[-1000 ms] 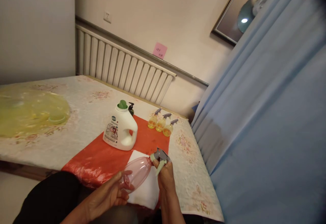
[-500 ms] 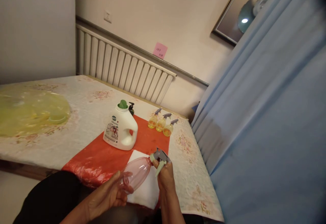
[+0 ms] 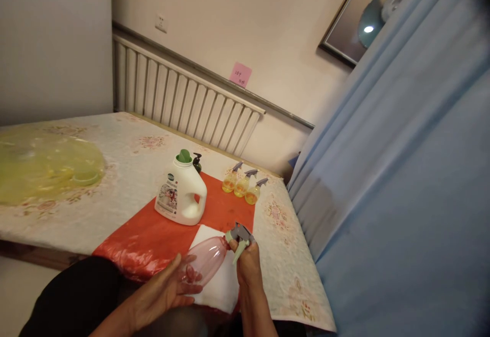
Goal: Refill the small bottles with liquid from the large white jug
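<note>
A clear pink spray bottle [image 3: 205,261] lies tilted between my hands, over a white cloth [image 3: 220,283] at the table's near edge. My left hand [image 3: 168,291] cups the bottle's base, its fingers curled round it. My right hand [image 3: 248,265] is closed on the grey and green trigger head [image 3: 239,236] at the bottle's neck. A white detergent jug [image 3: 180,192] with a green cap stands upright on the red plastic sheet [image 3: 153,240], just beyond my hands.
Three small spray bottles [image 3: 243,185] with yellow liquid stand at the red sheet's far right. A dark pump bottle [image 3: 197,162] hides behind the jug. Yellow plastic [image 3: 42,166] lies at the left. Blue curtain [image 3: 401,184] hangs close on the right; a radiator [image 3: 184,104] lines the wall.
My left hand's fingers have shifted slightly on the bottle's base, spreading a little. The bottle and my right hand stay in place.
</note>
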